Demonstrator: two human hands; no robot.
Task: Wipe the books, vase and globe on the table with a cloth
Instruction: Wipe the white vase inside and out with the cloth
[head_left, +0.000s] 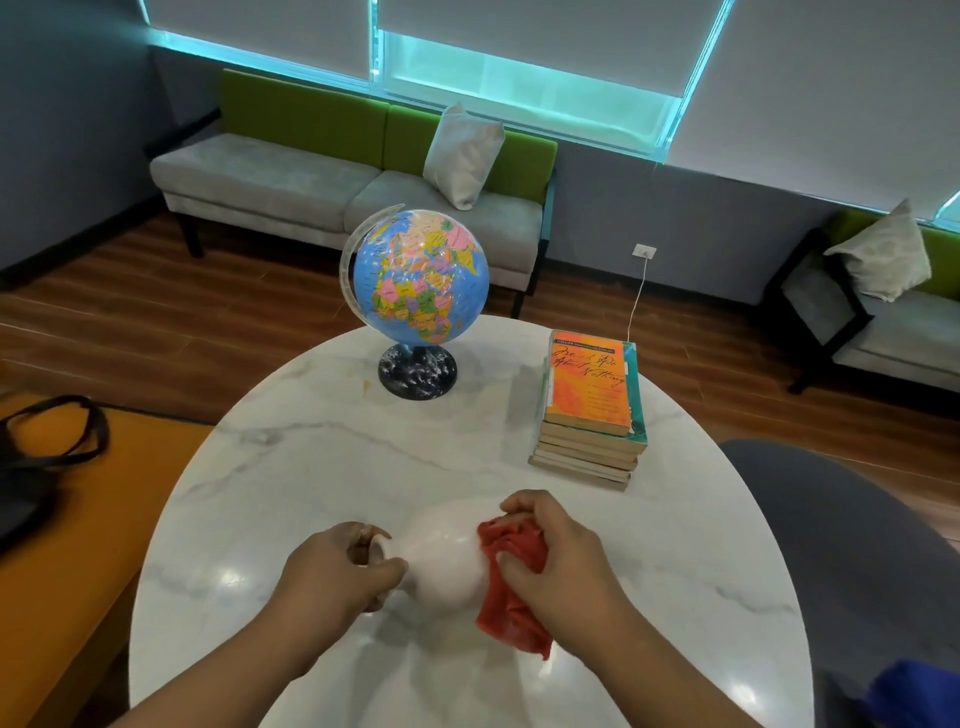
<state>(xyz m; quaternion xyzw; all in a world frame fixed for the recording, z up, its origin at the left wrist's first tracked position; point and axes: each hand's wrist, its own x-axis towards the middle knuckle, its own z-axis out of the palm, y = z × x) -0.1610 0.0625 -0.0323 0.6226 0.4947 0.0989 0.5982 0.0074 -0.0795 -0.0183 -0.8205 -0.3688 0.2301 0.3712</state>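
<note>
One of three in hand: nearest, white ceramic vase (441, 556) tipped sideways at near side of round white marble tabletop (311, 457), neck gripped by left hand (337, 566), crumpled red cloth (511, 608) clenched in right hand (556, 551) fingers (524, 501) against its belly. Beyond, stacked paperback books (592, 415), then blue globe on black base (421, 275), judged yet to wipe.

Head view, close, looking down-forward over table (322, 447).

Marble table (311, 467): globe (415, 275), book stack (592, 415)

White vase (447, 561), red cloth (511, 587), blue globe (421, 275) with multicoloured countries, orange-covered books (592, 410), grey-veined white marble table (311, 467).
</note>
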